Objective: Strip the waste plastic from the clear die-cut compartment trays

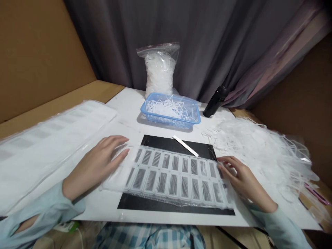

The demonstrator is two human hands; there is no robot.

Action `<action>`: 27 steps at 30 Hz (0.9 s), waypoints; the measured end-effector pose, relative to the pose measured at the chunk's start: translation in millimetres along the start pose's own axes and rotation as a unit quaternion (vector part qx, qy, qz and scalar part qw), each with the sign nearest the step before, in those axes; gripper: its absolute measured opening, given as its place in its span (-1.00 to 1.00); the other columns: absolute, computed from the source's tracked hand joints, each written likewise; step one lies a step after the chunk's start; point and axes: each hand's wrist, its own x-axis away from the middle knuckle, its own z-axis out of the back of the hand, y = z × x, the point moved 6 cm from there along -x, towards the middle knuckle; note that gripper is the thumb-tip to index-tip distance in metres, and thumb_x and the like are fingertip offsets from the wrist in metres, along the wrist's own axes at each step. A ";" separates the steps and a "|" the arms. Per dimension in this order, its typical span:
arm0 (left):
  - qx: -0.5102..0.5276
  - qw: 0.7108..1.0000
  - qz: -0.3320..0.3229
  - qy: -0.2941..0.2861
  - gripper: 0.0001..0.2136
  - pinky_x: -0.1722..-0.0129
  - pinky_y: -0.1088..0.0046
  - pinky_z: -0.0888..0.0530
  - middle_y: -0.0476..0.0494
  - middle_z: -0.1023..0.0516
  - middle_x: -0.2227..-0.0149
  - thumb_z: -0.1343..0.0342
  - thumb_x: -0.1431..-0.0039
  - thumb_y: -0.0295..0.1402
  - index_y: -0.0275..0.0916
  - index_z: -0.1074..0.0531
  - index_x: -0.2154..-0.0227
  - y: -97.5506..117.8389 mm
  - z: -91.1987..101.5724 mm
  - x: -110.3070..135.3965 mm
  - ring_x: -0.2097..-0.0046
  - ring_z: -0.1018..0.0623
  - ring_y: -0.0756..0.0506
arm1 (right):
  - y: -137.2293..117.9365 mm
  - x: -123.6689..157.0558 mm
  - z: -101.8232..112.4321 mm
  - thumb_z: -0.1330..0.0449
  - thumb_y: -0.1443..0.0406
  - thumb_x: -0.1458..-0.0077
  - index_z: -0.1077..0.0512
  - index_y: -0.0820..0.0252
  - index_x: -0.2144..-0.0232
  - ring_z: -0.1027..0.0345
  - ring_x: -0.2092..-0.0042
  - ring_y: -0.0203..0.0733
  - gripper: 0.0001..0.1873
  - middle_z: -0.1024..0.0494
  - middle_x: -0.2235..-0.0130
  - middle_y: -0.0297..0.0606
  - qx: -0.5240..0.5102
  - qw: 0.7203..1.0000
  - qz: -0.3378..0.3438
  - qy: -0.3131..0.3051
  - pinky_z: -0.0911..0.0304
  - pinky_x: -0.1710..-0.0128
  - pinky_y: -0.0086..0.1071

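Hands (94, 167) (245, 181) on clear blister sheet (173, 176)

The person's left hand (95, 166) lies palm down, reaching forward and inward, its fingers (116, 147) long, nearly straight and slightly parted, with the tips pointing toward the other hand; the wrist sits low, and the forearm runs in from the lower left inside a pale blue sleeve (44, 211), where a slit bares a strip of skin; the right hand (241, 176) comes in from the lower right, well apart from the left, back upward, its fingers (224, 165) bent and curled downward; that forearm angles up from a matching sleeve (277, 224).
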 end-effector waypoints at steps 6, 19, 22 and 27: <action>0.039 0.996 0.044 -0.065 -0.62 0.11 0.29 -0.41 -0.15 -0.54 0.18 0.08 -0.23 0.01 -0.19 -0.44 0.25 -21.5 -13.8 -20.3 0.12 -0.52 -0.21 | 15.4 -4.7 -0.9 -0.11 0.01 -0.22 -0.45 0.11 0.26 -0.41 0.25 -0.08 -0.68 -0.54 0.24 -0.20 -0.046 0.999 -0.029 -0.003 -0.31 0.24 -0.27; 0.235 0.963 0.131 0.022 -0.62 0.17 0.32 -0.53 -0.12 -0.58 0.22 -0.11 -0.11 0.03 -0.16 -0.37 0.19 -7.9 11.7 -11.0 0.17 -0.61 -0.21 | 15.6 -4.5 3.7 -0.05 0.00 -0.25 -0.39 0.12 0.27 -0.37 0.23 -0.08 -0.66 -0.48 0.23 -0.16 -0.054 0.998 -0.027 -0.019 -0.29 0.27 -0.26; 0.330 0.929 0.167 0.007 -0.57 0.26 0.34 -0.59 -0.05 -0.59 0.36 -0.18 -0.05 0.05 -0.12 -0.32 0.16 -7.1 11.1 -5.7 0.29 -0.64 -0.20 | 10.8 2.4 15.7 -0.05 0.02 -0.27 -0.37 0.09 0.22 -0.38 0.16 -0.06 -0.69 -0.51 0.18 -0.18 -0.065 0.997 -0.026 -0.014 -0.29 0.18 -0.24; 0.320 0.932 0.168 0.025 -0.58 0.29 0.33 -0.59 0.00 -0.57 0.47 -0.21 -0.03 0.05 -0.10 -0.34 0.17 -13.2 19.8 1.8 0.39 -0.63 -0.17 | 7.4 16.6 25.3 -0.11 0.06 -0.26 -0.38 0.07 0.19 -0.39 0.12 -0.11 -0.76 -0.49 0.18 -0.24 -0.123 0.992 -0.009 -0.030 -0.29 0.09 -0.28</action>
